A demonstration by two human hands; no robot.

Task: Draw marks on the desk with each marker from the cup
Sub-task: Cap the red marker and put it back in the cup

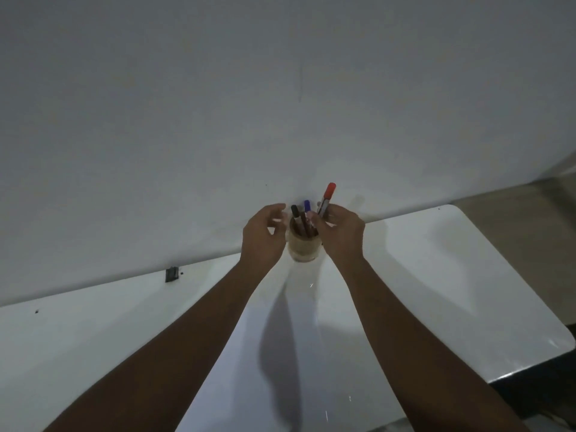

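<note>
A small tan cup (301,248) stands on the white desk (436,275) close to the wall. Inside it lean a black-capped marker (295,213) and a blue-capped marker (307,207). My right hand (339,235) is at the cup's right rim, its fingers closed on a red-capped marker (327,196) that sticks up higher than the other two. My left hand (263,236) hovers at the cup's left side with fingers curled apart, and I cannot tell whether it touches the cup.
A grey wall (280,104) rises straight behind the desk. A small dark clip-like object (171,273) sits at the desk's back edge to the left. The desk's rounded right corner (554,344) drops off to a dark floor.
</note>
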